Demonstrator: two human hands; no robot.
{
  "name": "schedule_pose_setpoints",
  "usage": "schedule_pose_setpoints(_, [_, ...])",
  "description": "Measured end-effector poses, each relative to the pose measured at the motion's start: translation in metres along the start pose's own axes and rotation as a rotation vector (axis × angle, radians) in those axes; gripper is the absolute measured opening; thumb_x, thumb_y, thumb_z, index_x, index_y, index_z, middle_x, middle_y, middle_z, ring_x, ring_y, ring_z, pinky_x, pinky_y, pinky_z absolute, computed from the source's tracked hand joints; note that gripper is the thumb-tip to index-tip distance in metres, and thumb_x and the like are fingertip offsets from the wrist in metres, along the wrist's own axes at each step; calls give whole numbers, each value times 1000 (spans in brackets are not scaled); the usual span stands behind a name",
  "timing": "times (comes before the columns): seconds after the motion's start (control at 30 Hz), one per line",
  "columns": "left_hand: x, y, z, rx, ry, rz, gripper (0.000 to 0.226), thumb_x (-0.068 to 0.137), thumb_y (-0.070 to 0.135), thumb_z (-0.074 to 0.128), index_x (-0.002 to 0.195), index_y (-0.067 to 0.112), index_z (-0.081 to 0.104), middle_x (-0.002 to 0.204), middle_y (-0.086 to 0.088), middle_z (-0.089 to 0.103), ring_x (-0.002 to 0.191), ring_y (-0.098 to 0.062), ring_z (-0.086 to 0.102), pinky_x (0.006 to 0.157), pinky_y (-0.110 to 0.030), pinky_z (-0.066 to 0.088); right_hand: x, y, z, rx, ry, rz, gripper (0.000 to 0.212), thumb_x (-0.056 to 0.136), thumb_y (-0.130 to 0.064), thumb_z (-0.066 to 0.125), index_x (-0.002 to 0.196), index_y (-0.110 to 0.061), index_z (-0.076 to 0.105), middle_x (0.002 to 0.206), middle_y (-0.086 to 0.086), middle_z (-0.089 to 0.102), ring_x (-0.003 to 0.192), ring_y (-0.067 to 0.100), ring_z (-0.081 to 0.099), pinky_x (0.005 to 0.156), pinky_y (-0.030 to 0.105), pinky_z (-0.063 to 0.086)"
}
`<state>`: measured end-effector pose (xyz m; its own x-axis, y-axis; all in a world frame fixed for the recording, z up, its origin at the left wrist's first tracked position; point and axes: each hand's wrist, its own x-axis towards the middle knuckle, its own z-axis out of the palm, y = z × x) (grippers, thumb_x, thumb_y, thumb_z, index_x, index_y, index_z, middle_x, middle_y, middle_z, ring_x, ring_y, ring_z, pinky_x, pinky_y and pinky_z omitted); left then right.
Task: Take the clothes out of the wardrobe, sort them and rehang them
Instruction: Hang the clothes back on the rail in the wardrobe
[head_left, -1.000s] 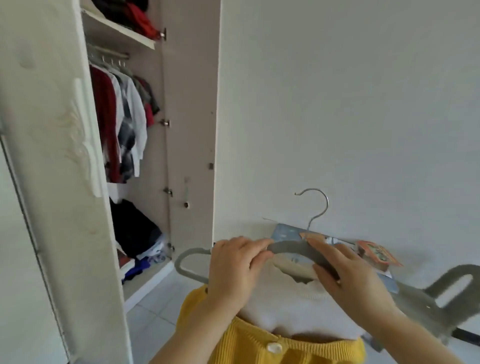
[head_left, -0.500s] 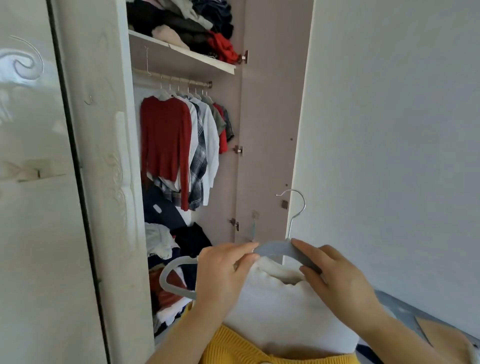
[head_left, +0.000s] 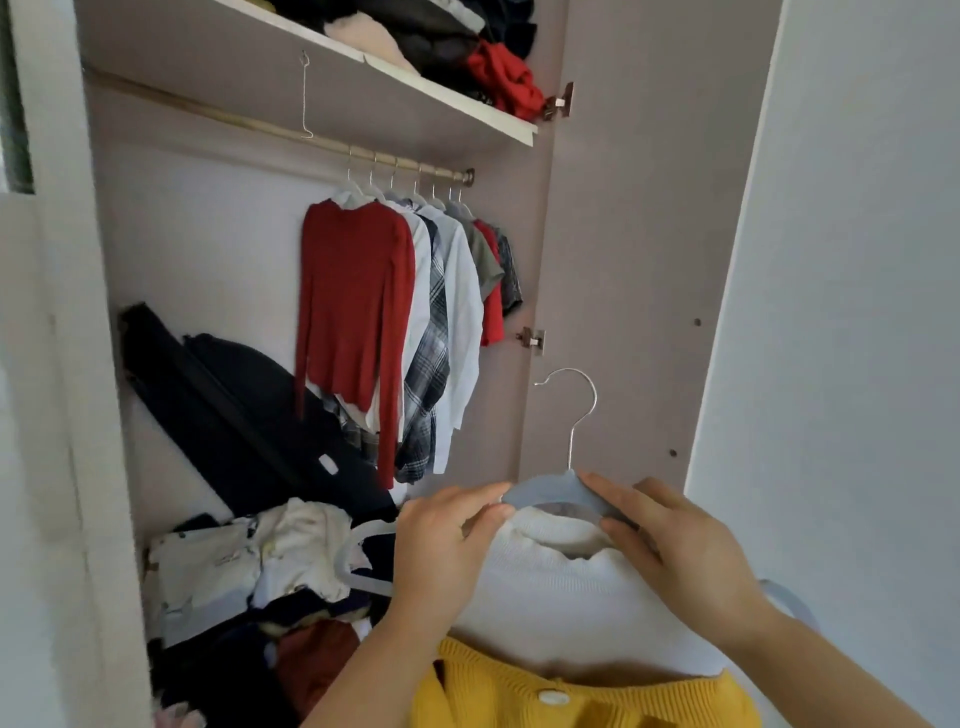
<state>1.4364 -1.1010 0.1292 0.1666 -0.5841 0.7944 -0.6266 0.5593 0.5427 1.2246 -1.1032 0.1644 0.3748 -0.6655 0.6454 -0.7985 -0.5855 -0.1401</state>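
A grey hanger (head_left: 550, 491) with a metal hook carries a white and yellow knit garment (head_left: 566, 587) in front of the open wardrobe. My left hand (head_left: 441, 556) grips the hanger's left shoulder and the garment's collar. My right hand (head_left: 675, 545) holds the right shoulder, fingers curled over the hanger bar. On the wardrobe rail (head_left: 260, 124) hang a red long-sleeved top (head_left: 353, 306), a plaid shirt (head_left: 431, 364), a white shirt (head_left: 462, 322) and several more garments bunched at the right end.
A shelf (head_left: 441, 98) above the rail holds folded dark, cream and red clothes. A dark bag (head_left: 234, 395) leans inside, above a heap of loose clothes (head_left: 249, 566) on the wardrobe floor. The open door (head_left: 623, 260) stands to the right, beside a white wall.
The view has turned left and come closer to the wardrobe, so its inside now fills the frame. Both hands keep the same hold on the hanger, now raised before the open wardrobe.
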Motion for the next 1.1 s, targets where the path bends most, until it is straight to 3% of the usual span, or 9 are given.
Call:
schedule_pose_setpoints(0.1, [39,-40,13,26,20,-34,23,81,17,70,104,17,71,80,10,68,76,-10,63,77,-42,52,55,16,28,-1,-21,-77,48,91,-28,54,132,-48,36,87,-18,47,70,7,54,56,22,42])
schedule_pose_setpoints(0.23, [93,-95,26,25,78,-108,23,83,21,68,105,23,71,80,26,59,85,8,57,86,-30,49,133,33,72,-25,9,-188,46,89,-26,58,131,-40,47,89,-9,57,70,15,60,51,24,42])
schedule_pose_setpoints(0.33, [133,-136,32,62,108,-137,24,84,24,65,107,26,70,86,25,61,90,5,58,86,-23,47,192,43,107,-18,35,-283,46,85,-23,64,129,-33,53,85,-5,59,65,19,61,45,30,45])
schedule_pose_setpoints(0.5, [209,-186,24,176,188,-143,30,85,25,62,97,51,61,86,28,59,89,20,51,77,2,35,299,51,152,23,63,-408,46,95,-37,43,139,-44,33,99,-9,52,86,17,58,57,32,46])
schedule_pose_setpoints(0.63, [266,-213,1,251,223,-167,42,86,27,59,81,68,53,83,38,58,92,14,54,79,-6,40,381,34,177,66,105,-499,46,95,-36,41,140,-42,32,101,-6,51,90,19,58,58,30,41])
schedule_pose_setpoints(0.7, [291,-229,-14,316,249,-148,34,86,29,59,87,63,56,84,38,57,89,13,54,78,-3,39,415,22,189,81,93,-513,46,95,-37,38,140,-43,30,102,-6,49,93,19,57,61,31,43])
schedule_pose_setpoints(0.83, [346,-267,-45,374,329,-149,24,85,31,62,109,32,67,87,27,56,83,6,53,77,-8,38,481,-8,211,107,128,-541,45,96,-35,37,139,-42,30,104,-5,47,98,21,55,69,34,48])
schedule_pose_setpoints(0.97, [400,-306,-77,423,369,-139,24,85,31,63,108,26,68,79,15,58,79,-7,56,75,-20,42,542,-42,232,105,185,-566,42,95,-31,40,137,-38,36,99,-2,46,94,24,55,70,36,48])
schedule_pose_setpoints(1.1, [460,-343,-111,456,416,-148,25,87,30,60,111,24,67,101,3,67,92,-12,60,82,-19,41,610,-78,245,21,220,-562,36,96,-29,39,132,-33,39,101,2,48,92,29,56,71,41,51])
